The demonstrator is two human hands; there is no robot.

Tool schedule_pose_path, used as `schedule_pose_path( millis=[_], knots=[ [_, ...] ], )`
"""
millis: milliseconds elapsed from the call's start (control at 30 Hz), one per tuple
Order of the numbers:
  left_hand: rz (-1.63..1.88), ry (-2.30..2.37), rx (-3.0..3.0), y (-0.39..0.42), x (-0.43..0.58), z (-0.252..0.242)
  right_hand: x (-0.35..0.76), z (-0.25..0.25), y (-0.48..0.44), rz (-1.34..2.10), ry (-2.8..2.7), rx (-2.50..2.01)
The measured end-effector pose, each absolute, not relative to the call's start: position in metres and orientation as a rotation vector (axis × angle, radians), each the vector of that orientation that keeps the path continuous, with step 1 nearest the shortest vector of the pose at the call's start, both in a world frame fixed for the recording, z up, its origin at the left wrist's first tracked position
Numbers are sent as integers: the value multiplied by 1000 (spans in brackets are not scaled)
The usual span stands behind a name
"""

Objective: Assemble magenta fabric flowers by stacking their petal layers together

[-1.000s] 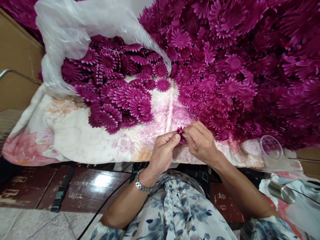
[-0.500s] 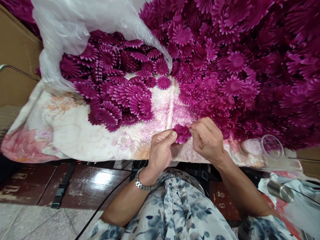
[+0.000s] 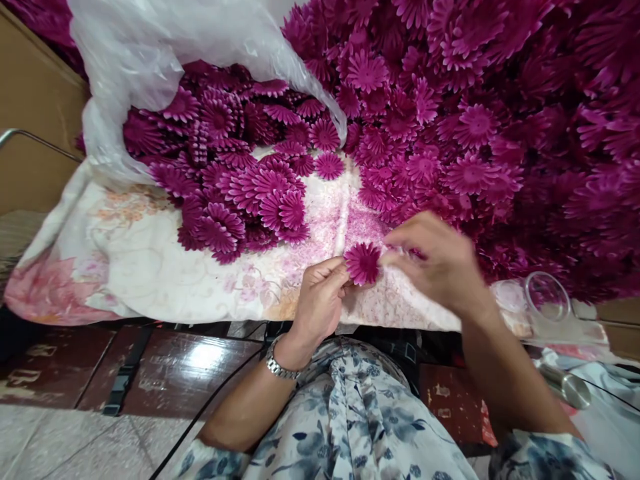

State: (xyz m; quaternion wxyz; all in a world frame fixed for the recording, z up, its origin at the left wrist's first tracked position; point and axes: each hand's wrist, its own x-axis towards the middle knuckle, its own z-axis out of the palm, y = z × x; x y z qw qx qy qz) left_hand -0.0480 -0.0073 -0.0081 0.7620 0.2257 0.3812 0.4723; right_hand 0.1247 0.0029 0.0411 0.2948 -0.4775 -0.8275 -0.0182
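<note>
My left hand (image 3: 320,297) pinches a magenta fabric flower (image 3: 363,263) by its left edge, its open face turned up toward me. My right hand (image 3: 437,263) is just to the flower's right, blurred by motion, its fingertips close to the flower's rim; I cannot tell whether they touch it or hold anything. Both hands hover over the near edge of a pale floral cloth (image 3: 150,267). A huge heap of the same flowers (image 3: 475,133) rises behind and to the right of my hands.
A clear plastic bag (image 3: 150,60) at the upper left spills a smaller pile of flowers (image 3: 235,180) onto the cloth. A clear glass jar (image 3: 547,300) lies at the right edge. A steel cylinder (image 3: 565,387) sits lower right. A cardboard box (image 3: 30,133) stands left.
The flower has opened out flat in my left fingers. My right hand has let go of it and swung to the right, toward the big heap.
</note>
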Motion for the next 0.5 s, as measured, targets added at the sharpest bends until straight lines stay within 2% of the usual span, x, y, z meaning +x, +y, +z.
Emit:
schedule_pose_path(
  millis=[100, 333, 400, 500],
  knots=[
    [1023, 839, 542, -9, -45, -11, 98, 15, -6, 239, -2204, -1194],
    [1060, 926, 747, -12, -49, -20, 97, 6, -10, 209, -2073, -1237],
    [1059, 956, 771, -11, -51, -19, 105, 11, -6, 56, -1982, -1285],
    [1032, 959, 716, -10, -53, -14, 139, 31, 7, -472, -1825, -1336]
  ],
)
